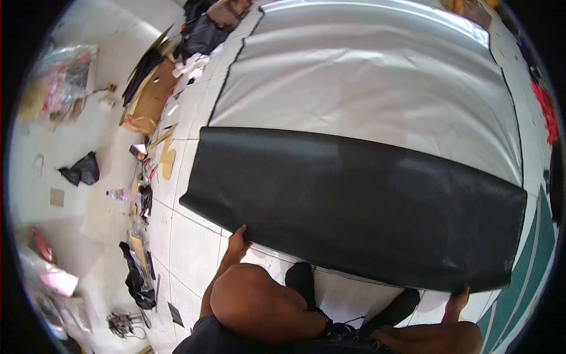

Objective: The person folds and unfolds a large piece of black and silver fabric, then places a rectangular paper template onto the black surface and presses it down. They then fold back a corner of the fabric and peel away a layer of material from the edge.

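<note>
A wide sheet lies on the tiled floor, its silvery grey side (365,82) showing in the upper part. Its near portion is folded over and shows a black side (354,206). My left hand (237,243) grips the near edge of the black part toward its left end, thumb on top. Near the right corner, my right hand (457,300) holds the same edge, with a finger or thumb over it. Both hands' remaining fingers are hidden beneath the sheet. My bent knees and dark-covered lower legs are between the hands.
Brown cardboard (154,97), a plastic bottle (118,194), a black bag (82,170) and scattered scraps lie to the left. A green striped mat (522,283) is at the right. Dark bags (203,35) sit beyond the sheet's far left corner.
</note>
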`<action>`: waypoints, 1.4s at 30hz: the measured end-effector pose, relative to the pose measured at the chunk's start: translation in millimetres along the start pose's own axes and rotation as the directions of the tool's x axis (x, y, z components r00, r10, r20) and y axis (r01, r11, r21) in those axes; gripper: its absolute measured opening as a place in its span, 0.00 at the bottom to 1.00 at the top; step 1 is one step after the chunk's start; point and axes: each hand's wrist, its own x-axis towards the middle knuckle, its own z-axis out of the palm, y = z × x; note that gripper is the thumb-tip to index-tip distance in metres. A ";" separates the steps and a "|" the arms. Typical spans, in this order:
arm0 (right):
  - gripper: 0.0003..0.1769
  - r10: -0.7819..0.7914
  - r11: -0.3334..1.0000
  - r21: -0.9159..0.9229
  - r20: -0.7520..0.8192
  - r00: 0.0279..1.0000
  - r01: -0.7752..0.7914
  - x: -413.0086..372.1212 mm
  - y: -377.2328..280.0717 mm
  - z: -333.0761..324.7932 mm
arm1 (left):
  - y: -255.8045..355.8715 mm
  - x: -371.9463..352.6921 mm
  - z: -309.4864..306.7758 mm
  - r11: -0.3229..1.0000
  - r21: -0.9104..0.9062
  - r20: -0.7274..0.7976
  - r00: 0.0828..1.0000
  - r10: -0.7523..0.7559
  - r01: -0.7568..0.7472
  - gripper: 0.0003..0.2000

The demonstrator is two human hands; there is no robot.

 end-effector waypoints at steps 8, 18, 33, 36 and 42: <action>0.25 -0.293 0.933 -0.244 -0.077 0.953 0.267 82.5 -28.7 -96.9 | 23.3 28.1 -19.2 0.878 -0.339 -0.389 0.900 0.196 -0.338 0.15; 0.25 -0.189 0.957 -0.263 -0.237 0.953 0.124 63.7 -69.0 -69.5 | 12.4 52.6 -81.4 0.855 -0.433 -0.289 0.942 0.170 -0.287 0.18; 0.23 -0.172 0.981 0.082 -0.052 0.984 0.176 41.5 -213.5 -89.6 | 53.9 -15.3 -149.8 0.926 -0.207 -0.233 0.935 0.268 -0.317 0.17; 0.20 -0.277 0.960 -0.049 -0.011 0.961 0.276 26.3 -287.0 -57.3 | 127.3 -47.0 -135.4 0.909 0.000 -0.201 0.891 0.408 -0.417 0.13; 0.10 -0.311 0.933 -0.218 -0.089 0.946 0.286 162.3 -330.6 47.2 | 261.8 47.4 -41.6 0.821 0.275 -0.048 0.846 0.531 -0.500 0.04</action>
